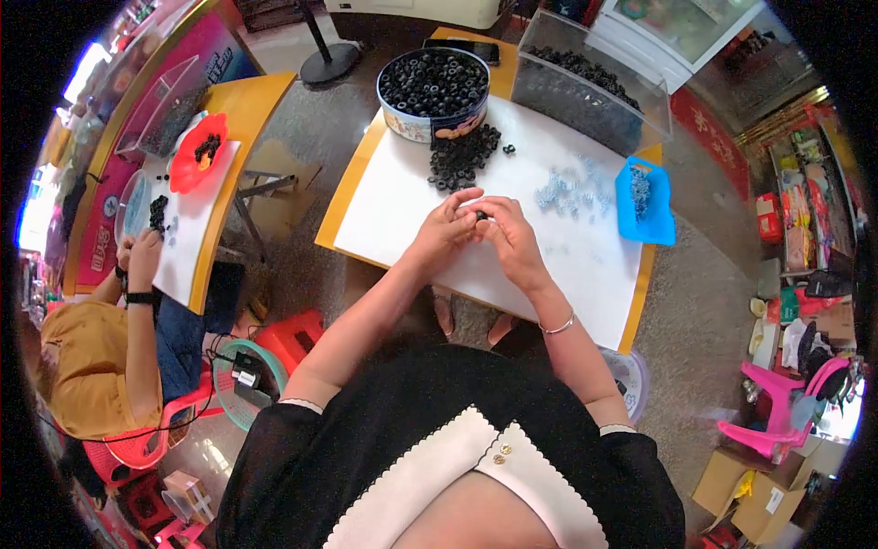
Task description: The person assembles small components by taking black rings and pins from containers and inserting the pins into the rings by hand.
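Note:
Both of my hands meet above the white sheet [375, 220] on the table. A small black ring-shaped piece [481, 215] is pinched between the fingertips of my right hand [514, 240]. My left hand [445, 229] is closed in against it, its fingers partly curled; what it grips, if anything, is hidden. Just beyond my hands lies a heap of black ring-shaped pieces [462, 157], spilling from beside a round tin [402, 124] full of the same pieces. To the right, small pale-blue translucent pieces [574, 190] are scattered near a blue plastic tray [660, 226] holding more of them.
A clear bin [585, 114] of black pieces stands at the back right, near a dark phone [466, 48]. At the left, another person [91, 357] works at a second table with a red dish [187, 165]. A pink stool [777, 403] and cardboard box [764, 508] are at right.

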Available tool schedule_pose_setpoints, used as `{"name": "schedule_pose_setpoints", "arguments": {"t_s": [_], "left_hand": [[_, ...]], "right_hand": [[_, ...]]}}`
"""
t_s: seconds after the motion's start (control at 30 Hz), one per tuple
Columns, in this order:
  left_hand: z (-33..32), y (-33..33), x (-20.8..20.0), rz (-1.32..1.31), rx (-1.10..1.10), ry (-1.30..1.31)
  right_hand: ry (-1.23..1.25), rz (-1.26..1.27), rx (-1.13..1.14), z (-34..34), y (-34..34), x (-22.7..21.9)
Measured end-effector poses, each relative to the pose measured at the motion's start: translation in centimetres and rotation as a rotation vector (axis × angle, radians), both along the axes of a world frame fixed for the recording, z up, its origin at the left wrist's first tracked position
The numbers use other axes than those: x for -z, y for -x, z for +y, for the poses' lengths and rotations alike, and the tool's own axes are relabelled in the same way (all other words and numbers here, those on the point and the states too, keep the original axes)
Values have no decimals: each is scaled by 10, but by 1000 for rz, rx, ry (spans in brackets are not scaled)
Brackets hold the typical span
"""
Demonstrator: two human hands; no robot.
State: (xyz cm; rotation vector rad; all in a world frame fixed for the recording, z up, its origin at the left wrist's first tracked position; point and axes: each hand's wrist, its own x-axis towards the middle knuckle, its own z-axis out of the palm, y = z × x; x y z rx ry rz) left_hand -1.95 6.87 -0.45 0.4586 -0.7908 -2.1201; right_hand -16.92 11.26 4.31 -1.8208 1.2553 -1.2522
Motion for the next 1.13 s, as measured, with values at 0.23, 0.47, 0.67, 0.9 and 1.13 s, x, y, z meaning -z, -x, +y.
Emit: {"name": "schedule_pose_setpoints", "arguments": {"t_s": [0.23, 0.47, 0.67, 0.9, 1.13], "left_hand": [[-1, 0, -2, -24, 10, 21], [5, -1, -6, -53, 82, 171], [7, 3, -9, -73, 155, 164], [9, -2, -23, -219, 230, 241], [9, -4, -13, -199, 208, 298]], "right_hand": [[-136, 51, -39, -25, 34, -29], [461, 408, 520, -183, 130, -101], [373, 697, 644, -243, 186, -84], [152, 441, 1, -130, 52, -43], [138, 591, -165, -98, -18, 1]]}}
